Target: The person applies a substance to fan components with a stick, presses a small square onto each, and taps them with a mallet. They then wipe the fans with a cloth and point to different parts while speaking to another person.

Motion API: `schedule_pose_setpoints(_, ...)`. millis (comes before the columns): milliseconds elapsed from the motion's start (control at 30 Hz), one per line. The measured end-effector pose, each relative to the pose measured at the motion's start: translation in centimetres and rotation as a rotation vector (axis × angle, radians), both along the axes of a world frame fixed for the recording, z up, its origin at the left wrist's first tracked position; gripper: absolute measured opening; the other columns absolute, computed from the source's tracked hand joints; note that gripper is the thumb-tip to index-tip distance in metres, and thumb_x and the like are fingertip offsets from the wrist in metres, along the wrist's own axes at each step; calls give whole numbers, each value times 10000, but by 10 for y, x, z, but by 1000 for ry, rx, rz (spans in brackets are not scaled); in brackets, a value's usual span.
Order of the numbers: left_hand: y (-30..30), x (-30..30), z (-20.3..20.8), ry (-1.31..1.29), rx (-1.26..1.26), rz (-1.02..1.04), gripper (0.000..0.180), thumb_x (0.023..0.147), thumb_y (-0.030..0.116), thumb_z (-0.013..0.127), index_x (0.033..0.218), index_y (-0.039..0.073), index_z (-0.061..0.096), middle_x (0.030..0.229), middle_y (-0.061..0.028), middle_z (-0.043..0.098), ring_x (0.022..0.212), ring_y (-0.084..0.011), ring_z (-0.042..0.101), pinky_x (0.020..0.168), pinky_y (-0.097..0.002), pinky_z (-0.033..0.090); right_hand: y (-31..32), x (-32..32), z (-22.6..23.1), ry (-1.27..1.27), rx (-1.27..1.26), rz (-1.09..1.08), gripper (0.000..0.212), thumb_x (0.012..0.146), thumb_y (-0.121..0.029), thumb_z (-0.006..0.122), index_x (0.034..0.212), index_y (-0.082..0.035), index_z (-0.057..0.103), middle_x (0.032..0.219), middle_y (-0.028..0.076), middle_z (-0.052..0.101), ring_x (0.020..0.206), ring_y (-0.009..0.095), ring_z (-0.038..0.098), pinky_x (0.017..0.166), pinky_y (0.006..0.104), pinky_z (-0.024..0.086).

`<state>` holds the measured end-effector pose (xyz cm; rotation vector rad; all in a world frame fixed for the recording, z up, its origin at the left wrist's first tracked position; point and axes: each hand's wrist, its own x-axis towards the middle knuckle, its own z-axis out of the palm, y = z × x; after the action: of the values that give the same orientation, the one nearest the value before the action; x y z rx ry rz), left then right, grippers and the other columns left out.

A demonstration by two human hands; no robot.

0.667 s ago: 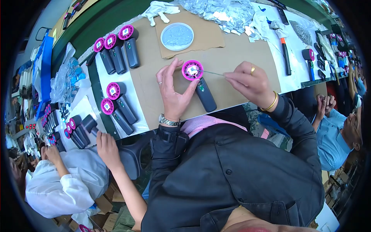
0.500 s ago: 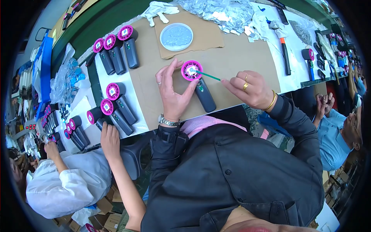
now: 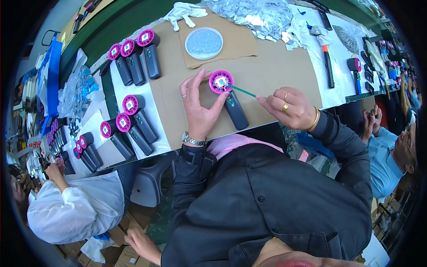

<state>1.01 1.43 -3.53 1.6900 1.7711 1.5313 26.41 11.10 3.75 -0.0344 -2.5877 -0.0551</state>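
In front of me lies a handheld fan with a pink round head (image 3: 221, 74) and a dark grey handle (image 3: 236, 111). My left hand (image 3: 199, 104) steadies it, thumb and fingertips curved against the rim of the head. Between the thumb and fingers of my right hand (image 3: 291, 107) is a thin green stick (image 3: 242, 91). Its tip rests on the pale square at the middle of the head, where a bluish-white smear shows. Beyond the fan stands a round shallow dish (image 3: 203, 43) of pale blue, glossy paste, on a cardboard sheet (image 3: 242, 49).
Several similar fans (image 3: 133, 113) lie to the left. At the back are a white glove (image 3: 183, 12) and a heap of small clear and white pieces (image 3: 258, 15). An orange-and-black hammer (image 3: 328, 64) lies right. A co-worker's hand (image 3: 141, 242) is low left; others sit at both sides.
The stick's tip has shifted slightly on the pale square, and my right hand has moved a little right and down. A co-worker's hand has left a fan at the left and dropped downward.
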Motion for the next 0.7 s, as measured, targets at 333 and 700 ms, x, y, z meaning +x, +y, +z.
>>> schedule_pose_setpoints(333,-1,0,3,23,-14,8,829,755,104,909,1494,50,537,1264,-105,701,1287,-286,518,1073,-440,440,-8,-2,-6,190,-553,-171,305,781,91,813,1078,29,783,814,67,602,666,161,574,540,298,432)
schedule_pose_setpoints(700,1,-2,1,40,-3,10,891,746,164,929,1515,40,497,1236,-115,685,1244,-283,532,1053,-424,444,-1,-3,-10,415,-1650,-483,123,966,-36,748,1065,27,784,850,-22,626,764,48,543,646,224,391)
